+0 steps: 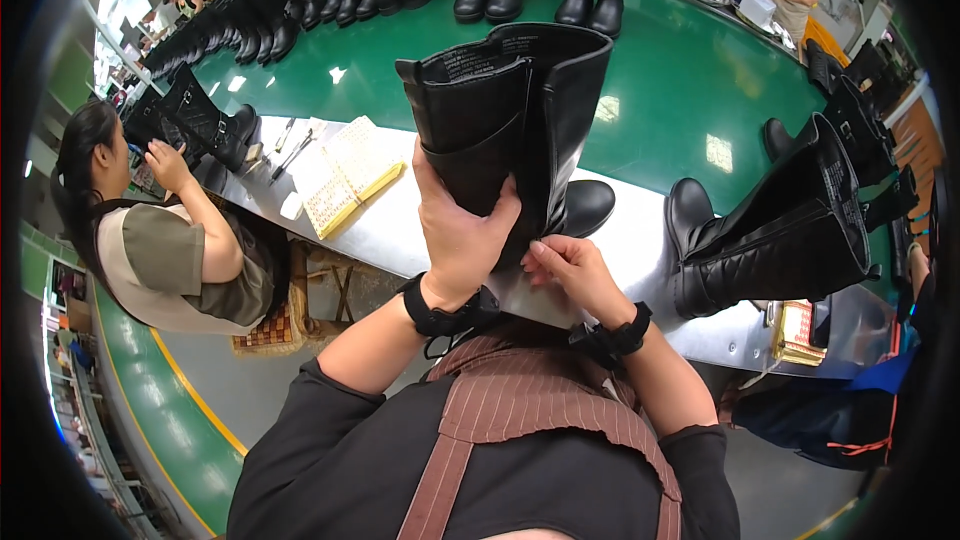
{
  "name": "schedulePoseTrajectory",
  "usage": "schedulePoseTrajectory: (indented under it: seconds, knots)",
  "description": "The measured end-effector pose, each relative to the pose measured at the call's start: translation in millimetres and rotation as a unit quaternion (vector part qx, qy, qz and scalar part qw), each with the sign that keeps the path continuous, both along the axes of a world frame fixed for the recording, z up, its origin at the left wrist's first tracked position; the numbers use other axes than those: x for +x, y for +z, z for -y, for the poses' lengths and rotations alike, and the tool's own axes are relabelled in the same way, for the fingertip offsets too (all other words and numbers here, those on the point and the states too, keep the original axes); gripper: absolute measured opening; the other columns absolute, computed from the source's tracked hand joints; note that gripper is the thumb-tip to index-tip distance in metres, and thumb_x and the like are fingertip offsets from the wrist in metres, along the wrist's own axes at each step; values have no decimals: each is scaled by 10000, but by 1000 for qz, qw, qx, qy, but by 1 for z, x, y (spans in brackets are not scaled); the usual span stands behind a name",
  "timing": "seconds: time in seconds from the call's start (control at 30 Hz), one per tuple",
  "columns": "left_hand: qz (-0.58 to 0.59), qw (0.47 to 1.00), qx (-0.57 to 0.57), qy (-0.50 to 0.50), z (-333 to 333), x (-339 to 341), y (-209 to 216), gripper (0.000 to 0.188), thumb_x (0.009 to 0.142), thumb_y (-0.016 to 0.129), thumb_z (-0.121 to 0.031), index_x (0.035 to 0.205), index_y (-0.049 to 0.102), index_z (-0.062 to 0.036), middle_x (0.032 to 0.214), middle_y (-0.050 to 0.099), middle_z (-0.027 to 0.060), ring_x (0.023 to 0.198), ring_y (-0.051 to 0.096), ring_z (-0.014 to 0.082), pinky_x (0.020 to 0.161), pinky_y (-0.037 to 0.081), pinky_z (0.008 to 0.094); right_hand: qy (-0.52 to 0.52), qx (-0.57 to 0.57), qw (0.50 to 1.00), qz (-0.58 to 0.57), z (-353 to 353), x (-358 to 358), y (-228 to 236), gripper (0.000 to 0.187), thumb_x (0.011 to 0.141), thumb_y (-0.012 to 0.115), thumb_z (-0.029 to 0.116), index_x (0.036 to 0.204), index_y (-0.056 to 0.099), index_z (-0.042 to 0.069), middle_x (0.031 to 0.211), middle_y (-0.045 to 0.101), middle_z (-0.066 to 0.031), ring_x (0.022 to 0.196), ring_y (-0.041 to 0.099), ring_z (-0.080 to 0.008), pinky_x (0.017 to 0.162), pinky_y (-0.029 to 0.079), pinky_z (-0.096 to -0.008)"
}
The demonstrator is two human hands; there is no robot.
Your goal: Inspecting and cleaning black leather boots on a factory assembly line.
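The left hand [462,230] wraps around the shaft of a tall black boot [520,110], fingers closed on the leather and thumb up along its side, holding it upright above the near edge of the worktop [640,240]. The right hand [570,275] sits just below and to the right, its fingertips pinching the boot's lower back edge. Both wrists carry black straps. The boot's toe points away, over the pale strip of the worktop, with the green conveyor belt [680,80] beyond it. To the right, a second black boot [780,230] with a quilted lower part lies tilted on the worktop. To the left lie a yellow-edged open booklet [345,175] and a few small tools. A seated co-worker [170,240] handles another boot [205,120] further left. More black boots stand in a row along the belt's far side.
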State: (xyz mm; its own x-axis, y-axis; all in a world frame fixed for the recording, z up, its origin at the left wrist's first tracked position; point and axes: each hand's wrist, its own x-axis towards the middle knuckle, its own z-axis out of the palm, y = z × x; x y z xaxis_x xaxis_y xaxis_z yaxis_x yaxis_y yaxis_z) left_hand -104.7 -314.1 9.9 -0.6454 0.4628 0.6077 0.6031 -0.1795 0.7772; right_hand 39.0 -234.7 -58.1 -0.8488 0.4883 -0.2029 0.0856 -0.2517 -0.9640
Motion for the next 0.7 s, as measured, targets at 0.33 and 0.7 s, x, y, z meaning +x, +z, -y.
schedulePoseTrajectory:
  seconds: [0.33,0.7]
  knots:
    - [315,899,-82,-293,23,-12,-86,332,818,764,-135,1083,614,-4,989,685,54,889,637,123,809,510,269,-3,52,996,-67,-6,1,10,288,999,527,233,931,660,-12,814,653,-30,651,563,-74,632,472,-227]
    - [371,865,-104,-320,20,-10,-52,221,930,661,-209,1015,644,-6,920,672,17,858,608,86,780,495,259,-26,39,990,-131,-2,2,0,266,1009,510,189,943,650,-26,815,645,-34,653,565,-67,626,463,-214]
